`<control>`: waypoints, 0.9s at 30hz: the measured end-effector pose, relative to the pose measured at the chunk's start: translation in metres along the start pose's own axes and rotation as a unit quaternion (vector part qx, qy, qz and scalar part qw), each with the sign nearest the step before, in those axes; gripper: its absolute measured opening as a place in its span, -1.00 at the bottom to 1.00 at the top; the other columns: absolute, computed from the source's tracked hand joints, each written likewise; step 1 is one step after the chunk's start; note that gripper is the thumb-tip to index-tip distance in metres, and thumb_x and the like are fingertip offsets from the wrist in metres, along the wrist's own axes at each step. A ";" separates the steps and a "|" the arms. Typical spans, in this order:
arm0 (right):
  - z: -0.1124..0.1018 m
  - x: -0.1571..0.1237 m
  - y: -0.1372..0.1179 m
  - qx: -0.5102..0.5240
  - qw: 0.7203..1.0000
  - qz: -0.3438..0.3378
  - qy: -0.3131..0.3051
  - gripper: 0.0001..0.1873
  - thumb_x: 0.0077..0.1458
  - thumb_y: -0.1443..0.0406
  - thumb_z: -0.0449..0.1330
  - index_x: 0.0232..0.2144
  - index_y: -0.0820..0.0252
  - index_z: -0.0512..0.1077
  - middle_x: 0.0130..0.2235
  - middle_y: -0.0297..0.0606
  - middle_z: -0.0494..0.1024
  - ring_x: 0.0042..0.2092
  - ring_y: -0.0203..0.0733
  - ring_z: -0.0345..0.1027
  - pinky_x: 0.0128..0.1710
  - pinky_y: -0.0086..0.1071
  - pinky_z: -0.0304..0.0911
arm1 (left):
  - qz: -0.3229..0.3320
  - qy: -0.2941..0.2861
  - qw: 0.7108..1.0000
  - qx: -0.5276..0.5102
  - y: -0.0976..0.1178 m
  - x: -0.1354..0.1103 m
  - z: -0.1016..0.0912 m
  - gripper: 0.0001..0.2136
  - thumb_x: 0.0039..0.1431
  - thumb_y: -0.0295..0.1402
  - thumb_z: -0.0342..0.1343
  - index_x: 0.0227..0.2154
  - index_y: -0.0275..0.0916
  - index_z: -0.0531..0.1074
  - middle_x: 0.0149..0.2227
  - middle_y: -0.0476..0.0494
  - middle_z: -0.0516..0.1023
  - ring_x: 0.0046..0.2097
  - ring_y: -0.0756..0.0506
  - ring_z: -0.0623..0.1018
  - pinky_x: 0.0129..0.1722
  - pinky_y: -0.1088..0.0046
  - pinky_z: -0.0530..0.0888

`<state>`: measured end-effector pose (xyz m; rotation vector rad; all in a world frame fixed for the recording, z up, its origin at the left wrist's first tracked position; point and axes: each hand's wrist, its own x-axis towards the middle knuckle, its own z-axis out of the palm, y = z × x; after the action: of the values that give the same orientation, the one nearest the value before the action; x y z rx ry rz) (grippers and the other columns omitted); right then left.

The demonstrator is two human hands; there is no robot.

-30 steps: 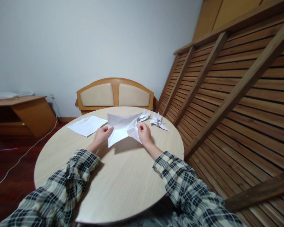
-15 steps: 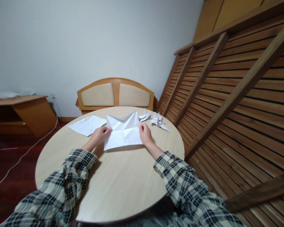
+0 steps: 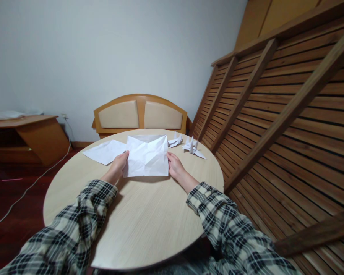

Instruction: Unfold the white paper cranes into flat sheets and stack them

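Between my hands is a creased sheet of white paper (image 3: 146,156), opened out and tilted up slightly above the table, with fold lines crossing near its middle. My left hand (image 3: 119,165) pinches its left edge, and my right hand (image 3: 174,165) pinches the right edge. Some fingers are hidden behind the paper. Left of it, another white paper piece (image 3: 104,151) lies flat on the table. Beyond my right hand stand several folded paper cranes (image 3: 192,146), one of them (image 3: 175,141) close to the sheet's far right corner.
All this is on a round, pale wooden table (image 3: 149,221). A headboard (image 3: 140,114) stands behind it against the wall. On the right leans a slatted wooden frame (image 3: 275,133). A low cabinet (image 3: 46,137) and a white cable (image 3: 28,196) are at left.
The sheet was bent, with its far part raised in a peak; now it is spread flatter and more rectangular. Both hands have shifted slightly left, still holding its side edges.
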<state>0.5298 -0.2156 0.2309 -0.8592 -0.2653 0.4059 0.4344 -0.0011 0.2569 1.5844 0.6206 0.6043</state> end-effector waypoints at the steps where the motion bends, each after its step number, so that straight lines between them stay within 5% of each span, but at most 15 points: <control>1: 0.002 -0.001 -0.002 0.014 1.000 0.009 -0.004 -0.86 -0.02 0.33 0.29 -0.42 0.17 0.36 -0.51 -0.40 0.51 -0.41 -0.21 0.44 -0.30 -0.34 0.38 | 0.009 -0.003 1.000 -0.008 0.000 -0.001 0.002 -0.76 0.11 -0.17 0.06 -0.47 -0.24 0.45 -0.50 -0.16 0.57 -0.38 -0.16 0.56 -0.31 0.34 0.50; 8: 0.011 -0.009 -0.013 0.018 0.999 0.032 -0.013 -0.90 0.08 0.30 0.23 -0.41 0.15 0.34 -0.46 -0.33 0.56 -0.27 -0.13 0.51 -0.23 -0.28 0.44 | 0.084 -0.030 0.996 0.030 0.002 -0.012 0.001 -0.58 -0.01 0.07 0.08 -0.50 -0.26 0.43 -0.51 -0.10 0.53 -0.42 -0.13 0.49 -0.42 0.41 0.41; 12: 0.014 -0.015 -0.014 -0.028 0.999 -0.035 -0.020 -0.85 0.12 0.22 0.23 -0.30 0.16 0.38 -0.36 -0.31 0.59 -0.23 -0.17 0.51 -0.19 -0.33 0.42 | 0.108 -0.045 0.990 0.075 0.005 -0.017 -0.002 -0.56 -0.01 0.06 0.05 -0.46 -0.29 0.45 -0.50 -0.11 0.51 -0.46 -0.09 0.44 -0.47 0.43 0.34; 16: 0.014 -0.015 -0.015 -0.022 0.999 -0.014 -0.028 -0.76 0.09 0.24 0.27 -0.18 0.17 0.38 -0.33 -0.28 0.61 -0.25 -0.15 0.51 -0.20 -0.31 0.43 | 0.118 -0.063 0.986 0.103 0.010 -0.021 -0.003 -0.60 -0.02 0.02 0.04 -0.52 -0.29 0.42 -0.56 -0.08 0.46 -0.51 -0.05 0.38 -0.53 0.45 0.28; 21: 0.007 -0.007 -0.022 0.010 0.999 0.040 -0.002 -0.93 0.13 0.33 0.20 -0.33 0.25 0.42 -0.44 -0.25 0.59 -0.31 -0.13 0.53 -0.24 -0.30 0.45 | 0.109 -0.112 0.983 0.092 0.013 -0.023 -0.003 -0.62 -0.05 0.00 0.09 -0.53 -0.29 0.43 -0.57 -0.06 0.44 -0.54 -0.03 0.36 -0.55 0.47 0.27; 27: 0.001 -0.003 -0.029 0.019 0.999 0.045 0.018 -0.92 0.15 0.38 0.15 -0.37 0.27 0.44 -0.48 -0.23 0.58 -0.36 -0.12 0.52 -0.26 -0.29 0.46 | 0.120 -0.133 0.980 0.087 0.011 -0.024 -0.003 -0.56 -0.05 0.05 0.11 -0.48 -0.31 0.46 -0.53 -0.09 0.47 -0.51 -0.03 0.37 -0.53 0.46 0.28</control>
<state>0.5337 -0.2327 0.2540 -0.8431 -0.1853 0.4761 0.4152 -0.0167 0.2678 1.8840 0.2890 0.5128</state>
